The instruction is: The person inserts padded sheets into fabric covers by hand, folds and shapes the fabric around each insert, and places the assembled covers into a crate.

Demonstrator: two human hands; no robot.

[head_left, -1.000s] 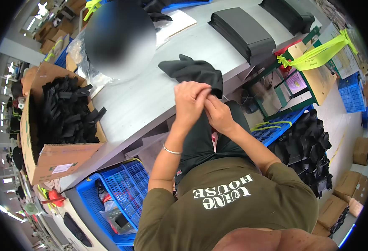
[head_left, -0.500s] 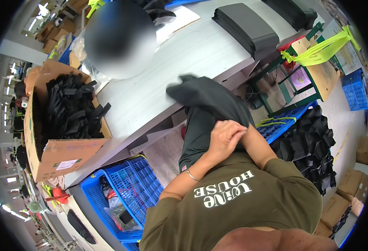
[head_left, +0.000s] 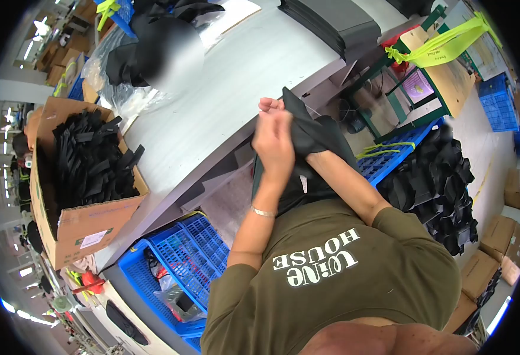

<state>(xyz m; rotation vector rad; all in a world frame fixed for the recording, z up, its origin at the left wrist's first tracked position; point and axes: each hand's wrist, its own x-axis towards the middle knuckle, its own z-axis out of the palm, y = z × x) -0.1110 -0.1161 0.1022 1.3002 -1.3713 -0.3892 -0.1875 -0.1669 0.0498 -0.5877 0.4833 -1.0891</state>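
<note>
My left hand [head_left: 274,139], a bracelet at its wrist, is raised over my lap near the table's front edge. Its fingers are curled at the left edge of a black fabric piece [head_left: 307,130], which they appear to grip; the hand is slightly blurred. My right forearm reaches in from the right, and the fabric covers that wrist and hand, so I cannot make out the right fingers. A pointed corner of the fabric stands up beside the left hand. Beneath it are my dark trousers [head_left: 313,189].
An open cardboard box [head_left: 94,216] of black strips stands left on the grey table [head_left: 212,89]. A stack of black sheets [head_left: 337,26] lies at the back. Blue crates [head_left: 177,266] are at lower left; black pieces [head_left: 431,183] are heaped at right beside a green-framed stand [head_left: 390,112].
My left hand has moved up and away from my right forearm to the fabric's edge. The fabric, flapping leftward before, now hangs over my right hand. The view has shifted slightly.
</note>
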